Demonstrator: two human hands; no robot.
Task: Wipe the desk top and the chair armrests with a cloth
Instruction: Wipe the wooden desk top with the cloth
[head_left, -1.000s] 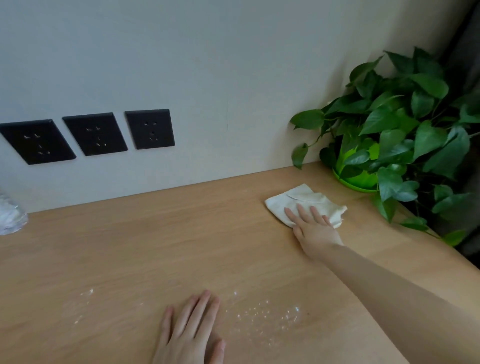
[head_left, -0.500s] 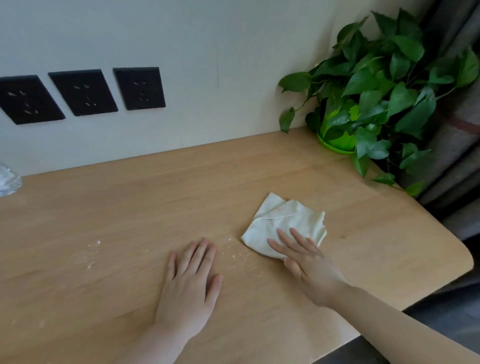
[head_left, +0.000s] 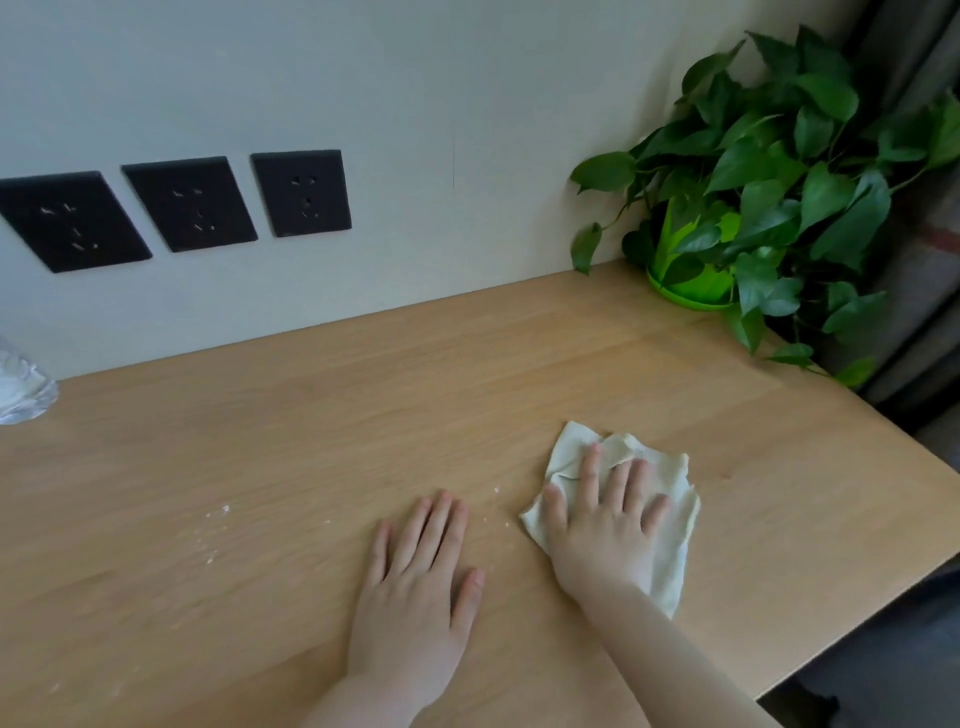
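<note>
Wooden bench (head_left: 363, 415) against the wall: right hand (head_left: 605, 525) presses flat, fingers spread, on the cloth (head_left: 670, 545); left hand (head_left: 415, 582) rests open beside. Crumbs (head_left: 218, 525), possibly powder, could scatter leftward if swept fast.

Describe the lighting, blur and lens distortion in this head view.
Head view: soft, even light with no glare on the desk top; only faint shadows under the left hand and right hand; wide-angle bending tilts the wall sockets; the clear object at the left edge is cropped and indistinct.
</note>
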